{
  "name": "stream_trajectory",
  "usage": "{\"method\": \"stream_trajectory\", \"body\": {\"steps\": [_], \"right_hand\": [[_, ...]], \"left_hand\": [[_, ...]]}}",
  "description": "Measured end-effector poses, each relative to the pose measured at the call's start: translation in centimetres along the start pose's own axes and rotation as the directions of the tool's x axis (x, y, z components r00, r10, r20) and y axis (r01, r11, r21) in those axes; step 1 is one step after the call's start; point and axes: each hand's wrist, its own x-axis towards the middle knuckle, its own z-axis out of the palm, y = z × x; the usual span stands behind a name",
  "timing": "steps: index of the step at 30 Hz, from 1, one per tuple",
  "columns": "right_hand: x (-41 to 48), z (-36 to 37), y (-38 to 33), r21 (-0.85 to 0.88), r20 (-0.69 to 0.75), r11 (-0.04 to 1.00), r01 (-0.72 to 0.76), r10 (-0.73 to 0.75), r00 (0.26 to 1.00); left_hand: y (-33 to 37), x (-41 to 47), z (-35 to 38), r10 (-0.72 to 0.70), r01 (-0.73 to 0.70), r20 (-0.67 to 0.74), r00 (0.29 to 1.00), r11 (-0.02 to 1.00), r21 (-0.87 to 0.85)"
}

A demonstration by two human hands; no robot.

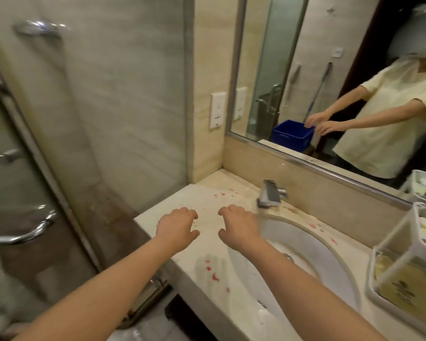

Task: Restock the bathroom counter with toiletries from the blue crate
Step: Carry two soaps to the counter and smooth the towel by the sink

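Left hand (pixel 176 227) and right hand (pixel 239 227) hover side by side over the marble counter (pixel 207 200), left of the sink basin (pixel 305 242); fingers of both loosely curled downward, holding nothing. Blue crate (pixel 292 135) seen only as a reflection in the mirror (pixel 293 57), close to the reflected hands; no crate in direct view. Clear plastic organiser (pixel 401 244) at right, cut off by the frame edge; gold round packets (pixel 401 289) inside carry dark print, too blurred to read. Chrome faucet (pixel 271 194) behind the basin; pink specks (pixel 213 271) scattered on the counter. Whole view motion-blurred.
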Motion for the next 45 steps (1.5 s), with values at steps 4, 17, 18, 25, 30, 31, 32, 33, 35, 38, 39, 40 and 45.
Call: {"method": "stream_trajectory", "body": {"steps": [4, 17, 18, 25, 30, 31, 32, 33, 35, 38, 39, 40, 45], "right_hand": [[1.3, 1.1, -5.1, 0.006, 0.013, 0.995, 0.103, -0.103, 0.995], [3.1, 2.8, -18.4, 0.027, 0.046, 0.854, 0.519, -0.520, 0.853], [3.0, 3.0, -19.2, 0.032, 0.053, 0.834, 0.551, -0.552, 0.832], [1.4, 4.3, -23.9, 0.071, 0.058, 0.668, 0.741, -0.744, 0.666], [-0.5, 5.5, -26.6, 0.115, 0.069, 0.544, 0.831, -0.839, 0.540], [-1.0, 5.6, -27.2, 0.124, 0.071, 0.516, 0.847, -0.856, 0.511], [-1.5, 5.6, -27.8, 0.132, 0.072, 0.489, 0.862, -0.872, 0.484], [-2.1, 5.7, -28.5, 0.137, 0.075, 0.464, 0.875, -0.886, 0.458], [-3.3, 5.8, -29.9, 0.154, 0.086, 0.420, 0.895, -0.908, 0.411], [-5.0, 6.4, -32.2, 0.185, 0.089, 0.352, 0.918, -0.936, 0.341], [-5.5, 6.6, -33.0, 0.191, 0.089, 0.334, 0.923, -0.942, 0.323], [-6.1, 6.7, -33.8, 0.194, 0.093, 0.316, 0.929, -0.948, 0.304], [-9.1, 7.9, -38.8, 0.204, 0.115, 0.252, 0.946, -0.966, 0.233]], "left_hand": [[-4.5, -2.9, -0.3, -0.111, 0.111, -0.006, 0.994, 0.994, 0.014], [-13.7, -12.4, -0.7, -0.499, 0.501, -0.065, 0.864, 0.865, 0.017], [-14.0, -13.2, -0.7, -0.528, 0.530, -0.064, 0.847, 0.848, 0.018], [-14.3, -18.6, 0.2, -0.711, 0.711, -0.048, 0.701, 0.703, -0.017], [-13.7, -22.7, 0.7, -0.800, 0.799, -0.075, 0.595, 0.599, -0.049], [-13.6, -23.5, 0.8, -0.816, 0.815, -0.078, 0.572, 0.577, -0.054], [-13.6, -24.3, 1.0, -0.834, 0.832, -0.075, 0.547, 0.551, -0.060], [-13.5, -25.2, 1.1, -0.851, 0.849, -0.073, 0.520, 0.524, -0.071], [-13.5, -26.8, 1.3, -0.883, 0.878, -0.070, 0.465, 0.470, -0.095], [-13.9, -29.5, 1.3, -0.916, 0.911, -0.072, 0.394, 0.400, -0.103], [-14.1, -30.4, 1.3, -0.924, 0.919, -0.073, 0.375, 0.381, -0.102], [-14.4, -31.4, 1.3, -0.932, 0.927, -0.072, 0.354, 0.360, -0.100], [-16.6, -36.2, 1.5, -0.960, 0.955, -0.070, 0.272, 0.279, -0.104]]}}
